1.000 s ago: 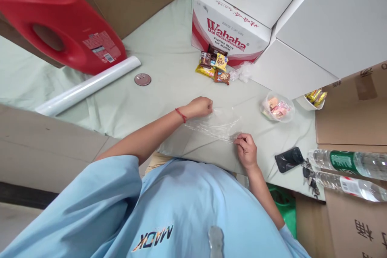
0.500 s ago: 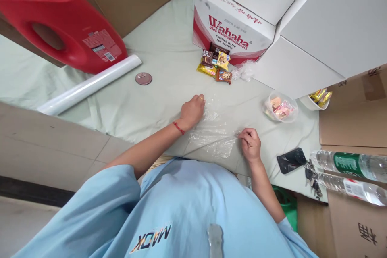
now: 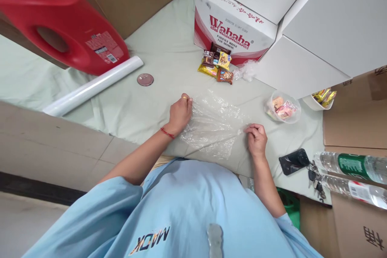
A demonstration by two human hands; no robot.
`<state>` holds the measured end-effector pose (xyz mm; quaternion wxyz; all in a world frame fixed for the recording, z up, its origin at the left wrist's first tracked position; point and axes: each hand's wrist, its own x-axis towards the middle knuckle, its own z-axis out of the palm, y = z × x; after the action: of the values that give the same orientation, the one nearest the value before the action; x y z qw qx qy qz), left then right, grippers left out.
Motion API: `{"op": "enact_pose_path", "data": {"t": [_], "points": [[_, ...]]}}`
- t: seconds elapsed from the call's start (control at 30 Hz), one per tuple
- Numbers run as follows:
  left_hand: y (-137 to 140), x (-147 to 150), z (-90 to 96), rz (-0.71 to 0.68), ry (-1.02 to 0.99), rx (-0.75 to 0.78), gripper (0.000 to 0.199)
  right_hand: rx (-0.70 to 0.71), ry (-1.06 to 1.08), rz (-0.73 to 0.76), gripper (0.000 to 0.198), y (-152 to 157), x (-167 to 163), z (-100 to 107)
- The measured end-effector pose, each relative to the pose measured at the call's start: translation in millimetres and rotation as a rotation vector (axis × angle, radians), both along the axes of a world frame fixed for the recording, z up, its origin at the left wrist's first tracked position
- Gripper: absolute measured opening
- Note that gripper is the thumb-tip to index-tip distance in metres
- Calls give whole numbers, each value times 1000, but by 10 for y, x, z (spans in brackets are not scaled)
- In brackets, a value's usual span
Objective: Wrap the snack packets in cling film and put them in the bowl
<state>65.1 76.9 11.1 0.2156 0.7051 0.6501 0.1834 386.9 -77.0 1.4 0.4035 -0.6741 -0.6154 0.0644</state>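
A sheet of clear plastic wrap (image 3: 214,127) stretches, crinkled and shiny, between my two hands over the cloth-covered table. My left hand (image 3: 180,113), with a red string bracelet at the wrist, is closed on the sheet's left edge. On the other side my right hand (image 3: 256,139) pinches the right edge between thumb and fingers. Beyond the sheet lies a small pile of wrapped snacks (image 3: 216,62). To the right of it stands a clear round bowl (image 3: 283,107) with pink and orange packets inside.
A white roll (image 3: 93,87) and a round pinkish tin (image 3: 145,79) lie at left, by a large red jug (image 3: 78,36). A Wahaba-style water carton (image 3: 232,28) stands behind. At right are a black phone (image 3: 294,161), keys (image 3: 316,179), two bottles (image 3: 353,165) and a white snack bowl (image 3: 319,102).
My hands have moved apart, the left one leftward and the right one slightly rightward. The plastic sheet between them is spread wider.
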Motion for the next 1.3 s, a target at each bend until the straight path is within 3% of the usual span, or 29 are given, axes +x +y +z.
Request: {"op": "enact_pose_path", "data": {"t": [0.1, 0.2, 0.3, 0.4, 0.5, 0.57, 0.63, 0.7, 0.77, 0.83, 0.9, 0.97, 1.13, 1.3], "points": [[-50, -12, 1, 62, 2, 0, 32, 45, -14, -14, 26, -25, -171, 215], [-71, 31, 32, 89, 24, -20, 36, -25, -65, 188, 30, -76, -531, 369], [-41, 45, 76, 45, 90, -47, 41, -206, -159, 529, 48, -124, -864, 300], [53, -51, 113, -68, 177, -62, 43, -326, -257, 681, 57, -172, -948, 103], [160, -237, 137, -140, 220, -80, 42, -334, -292, 661, 54, -206, -830, -13], [175, -348, 169, -94, 195, -63, 38, -321, -287, 654, 53, -214, -743, -19], [105, -398, 239, -13, 133, 27, 33, -318, -279, 653, 53, -216, -698, 0], [-45, -367, 350, -20, 48, 171, 32, -323, -273, 649, 54, -215, -693, 14], [-228, -259, 469, -186, -28, 279, 37, -331, -273, 646, 53, -206, -706, 17], [-377, -116, 531, -473, -59, 300, 40, -337, -278, 656, 53, -191, -719, 17], [-451, -2, 485, -705, -32, 261, 40, -337, -281, 681, 54, -179, -717, 25], [-458, 17, 337, -778, 40, 200, 43, -333, -276, 711, 55, -192, -691, 42], [-434, -371, -50, -707, 156, 105, 61, -360, -254, 672, 62, -421, -479, 73], [-446, -705, -83, -660, 209, 77, 73, -367, -230, 541, 62, -665, -190, 77]]}}
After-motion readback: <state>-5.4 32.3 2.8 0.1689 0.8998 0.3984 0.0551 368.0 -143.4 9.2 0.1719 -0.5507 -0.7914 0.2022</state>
